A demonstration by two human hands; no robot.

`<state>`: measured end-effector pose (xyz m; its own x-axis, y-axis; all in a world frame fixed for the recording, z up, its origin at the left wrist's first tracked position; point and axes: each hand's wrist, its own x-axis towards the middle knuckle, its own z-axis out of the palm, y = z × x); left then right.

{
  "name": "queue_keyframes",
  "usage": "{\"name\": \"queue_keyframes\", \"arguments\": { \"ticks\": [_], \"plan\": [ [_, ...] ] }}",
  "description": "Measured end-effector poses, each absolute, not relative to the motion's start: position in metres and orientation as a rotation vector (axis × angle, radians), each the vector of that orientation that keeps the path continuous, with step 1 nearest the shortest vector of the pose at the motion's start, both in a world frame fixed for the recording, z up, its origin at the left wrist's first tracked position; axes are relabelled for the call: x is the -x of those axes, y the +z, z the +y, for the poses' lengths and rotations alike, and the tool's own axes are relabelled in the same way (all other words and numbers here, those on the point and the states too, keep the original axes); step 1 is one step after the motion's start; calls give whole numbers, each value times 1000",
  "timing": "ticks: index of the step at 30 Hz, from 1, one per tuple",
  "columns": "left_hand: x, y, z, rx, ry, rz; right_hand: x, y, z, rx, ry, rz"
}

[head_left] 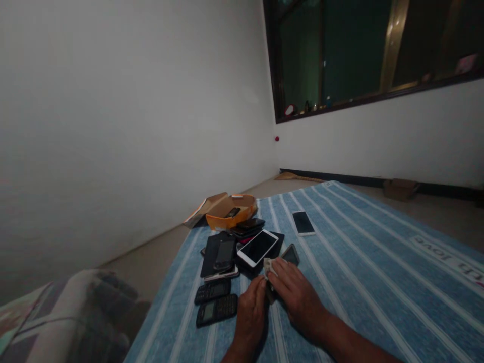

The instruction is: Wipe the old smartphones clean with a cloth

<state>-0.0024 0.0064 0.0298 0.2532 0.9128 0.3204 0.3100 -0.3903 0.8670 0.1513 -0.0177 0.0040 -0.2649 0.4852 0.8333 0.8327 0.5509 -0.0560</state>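
Two bare hands work over a blue striped cloth cover (363, 262). The right hand (297, 290) has its fingers bent over a pale crumpled cloth (268, 264), pinching it at the fingertips; the left hand (250, 308) lies opposite, its fingers drawn together, though whether they close on anything cannot be told. Between the hands, and largely hidden by them, is a dark object (270, 294), probably a handset. Just to its left lies a keypad phone (217, 310); beyond the hands a white smartphone (258, 248) rests tilted on the pile, and a grey phone (291, 253) shows just past the right fingers. The cloth should prove light, soft and yielding, best gathered in a bunch beneath the fingertips. The dark object, if a handset, would be stiff, fairly light and smooth enough to slip; its long side edges offer the surest hold, sparing any glass face from pressure.
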Motion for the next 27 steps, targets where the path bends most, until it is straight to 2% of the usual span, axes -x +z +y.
{"name": "queue_keyframes", "arguments": {
  "ticks": [5,17,23,27],
  "plan": [
    [8,32,9,-1736,1112,1144,-142,8,-23,1040,-503,-1944],
    [6,30,4,-1359,1020,1146,-148,-1,-30,1340,-114,-2032],
    [2,35,-3,-1269,969,1161,-164,-10,-17,1501,-177,-1870],
    [1,39,-7,-1248,923,1163,-158,-8,-25,1400,-251,-1896]
  ]
}}
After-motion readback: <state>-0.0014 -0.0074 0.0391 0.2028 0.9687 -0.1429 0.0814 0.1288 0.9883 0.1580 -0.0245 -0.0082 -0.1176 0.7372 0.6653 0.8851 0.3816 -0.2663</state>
